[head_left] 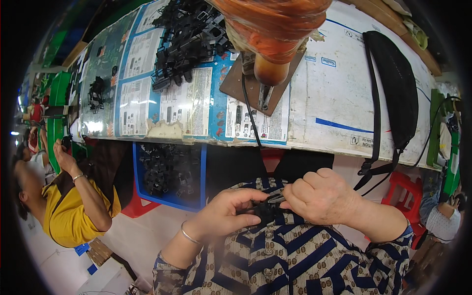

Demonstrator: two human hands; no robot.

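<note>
My left hand [227,212] is closed on a small black plastic part [268,211], thumb and forefinger pinching it in front of my patterned shirt. In a fist, my right hand [322,197] grips a slim grey metal tool [277,198]; most of it is hidden in the fingers, so its exact kind does not show. Its tip lies against or just over the black part, close to my left fingertips. A blue bin [203,177] holding several similar black parts stands to the left of my hands, below the table edge.
On the table [339,105] lies a heap of black plastic parts [189,42]. A plastic-wrapped orange object [275,24] stands over a brown board [233,83], its cord hanging down. A black bag [393,83] lies right. A person in yellow [73,214] works at left.
</note>
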